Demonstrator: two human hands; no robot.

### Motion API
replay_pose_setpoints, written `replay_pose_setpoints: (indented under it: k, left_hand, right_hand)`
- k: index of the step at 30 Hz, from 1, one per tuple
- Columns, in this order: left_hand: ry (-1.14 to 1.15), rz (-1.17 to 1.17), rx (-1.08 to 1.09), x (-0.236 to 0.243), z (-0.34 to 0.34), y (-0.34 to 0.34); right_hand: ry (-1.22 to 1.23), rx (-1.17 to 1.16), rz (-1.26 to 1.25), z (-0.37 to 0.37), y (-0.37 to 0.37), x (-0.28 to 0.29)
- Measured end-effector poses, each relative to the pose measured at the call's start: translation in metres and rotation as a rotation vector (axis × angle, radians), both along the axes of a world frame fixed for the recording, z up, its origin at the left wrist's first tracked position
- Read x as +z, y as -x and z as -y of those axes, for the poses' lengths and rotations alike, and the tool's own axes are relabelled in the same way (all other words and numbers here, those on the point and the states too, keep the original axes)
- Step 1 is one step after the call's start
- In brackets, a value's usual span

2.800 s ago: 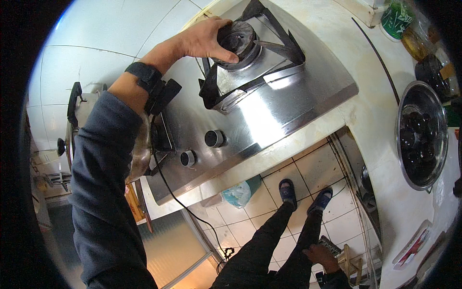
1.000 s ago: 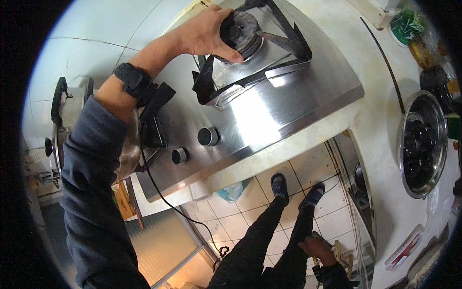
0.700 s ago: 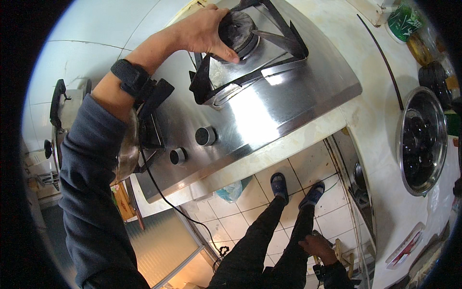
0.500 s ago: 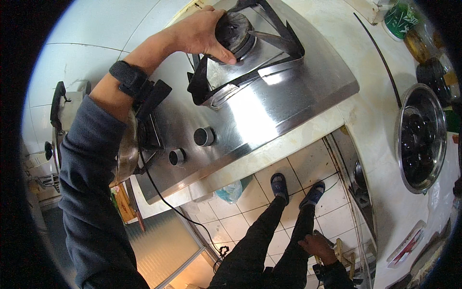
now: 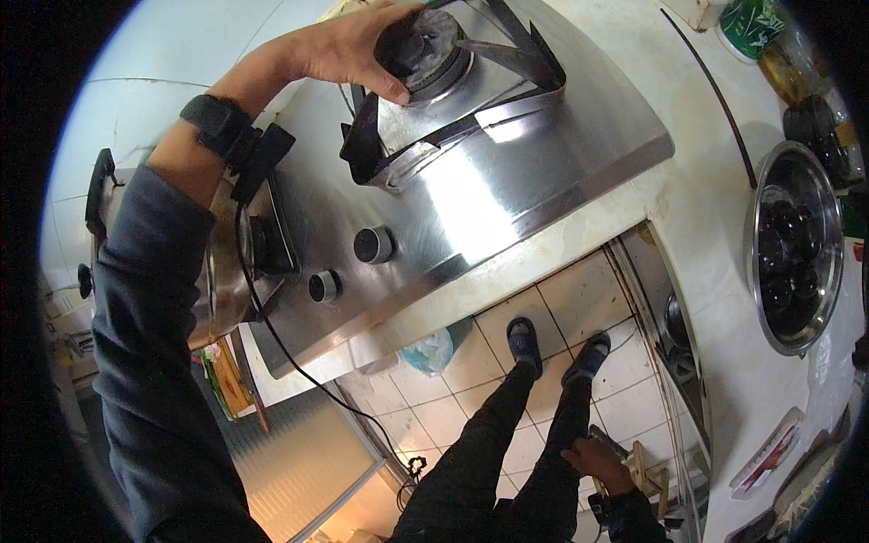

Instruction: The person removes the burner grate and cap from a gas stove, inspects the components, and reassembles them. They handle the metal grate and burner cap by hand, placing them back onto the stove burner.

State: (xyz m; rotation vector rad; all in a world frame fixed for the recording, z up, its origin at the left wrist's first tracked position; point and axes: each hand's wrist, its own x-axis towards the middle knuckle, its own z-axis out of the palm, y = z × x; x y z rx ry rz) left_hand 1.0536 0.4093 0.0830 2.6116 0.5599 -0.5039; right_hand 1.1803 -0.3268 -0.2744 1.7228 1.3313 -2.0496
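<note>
My left hand (image 5: 348,52) reaches over the stove with its fingers and thumb wrapped round a dark round gas burner (image 5: 424,56). The thumb lies along the near side of the burner; the fingertips are partly hidden at the far side. A black angular pot stand (image 5: 543,77) surrounds the burner on the steel stove top (image 5: 588,154). Down beside my right leg hangs my right hand (image 5: 597,462), loosely bent, with nothing visible held in it.
A steel pot (image 5: 217,262) stands left, behind my forearm. Two knobs (image 5: 373,244) sit on the stove's front. On the right counter are a metal bowl (image 5: 837,262) of dark round things, bottles (image 5: 810,127) and a green can (image 5: 749,32). A black cable (image 5: 299,362) dangles from my wrist.
The whole view has shifted slightly, and my left arm sits a little further left. My left hand stays on the burner, its thumb still on the near side. The right hand hangs much as before.
</note>
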Motion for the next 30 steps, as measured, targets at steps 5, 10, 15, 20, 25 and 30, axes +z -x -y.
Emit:
replay_pose_setpoints:
  k: [5,10,15,20,25,30]
  left_hand:
    - [-0.156,0.003,0.01,0.008,0.008,0.0]
    - [0.169,0.035,0.327,0.023,0.009,0.006]
    - [0.412,0.147,0.449,0.024,-0.011,0.024]
    - [0.601,0.395,0.476,0.008,-0.032,0.055]
    - [1.242,0.725,0.446,0.003,0.005,0.063]
    - [1.546,0.735,0.203,0.003,0.024,0.039]
  right_hand:
    - [-0.129,0.015,0.026,0.002,0.0,0.003]
    - [-0.078,0.051,-0.018,0.0,-0.005,0.002]
    - [-0.021,0.046,-0.018,-0.011,-0.013,0.009]
    - [-0.112,0.057,-0.058,-0.017,-0.007,0.009]
    - [-0.086,0.1,-0.036,-0.028,-0.002,0.006]
    - [0.17,0.14,-0.059,-0.034,0.002,-0.016]
